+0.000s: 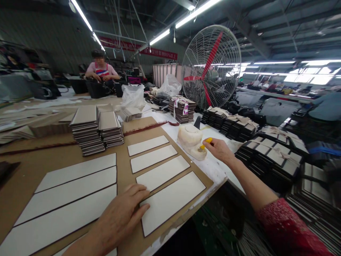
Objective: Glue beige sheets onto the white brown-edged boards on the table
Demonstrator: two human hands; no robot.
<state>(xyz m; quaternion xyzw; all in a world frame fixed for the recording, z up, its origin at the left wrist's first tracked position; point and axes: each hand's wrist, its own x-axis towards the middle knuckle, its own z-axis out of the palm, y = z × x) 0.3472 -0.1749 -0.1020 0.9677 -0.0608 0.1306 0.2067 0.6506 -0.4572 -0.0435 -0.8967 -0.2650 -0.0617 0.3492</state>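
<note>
My left hand lies flat with thumb and fingers apart, fingertips at the left ends of two white rectangular panels with dark edges. More such panels lie in rows on the brown board. Off to the right, my right hand is closed on a yellow-handled tool. Its lower end is down at the lip of a cream-coloured, crusted tub, so I cannot tell what the tip is. A dark, pointed piece sticks up behind the tub.
Stacked panels stand at the board's far left. Tied black-and-beige bundles line the right side. A large fan with red blades stands behind. Across the table a person sits by dark bags. The table edge runs close in front.
</note>
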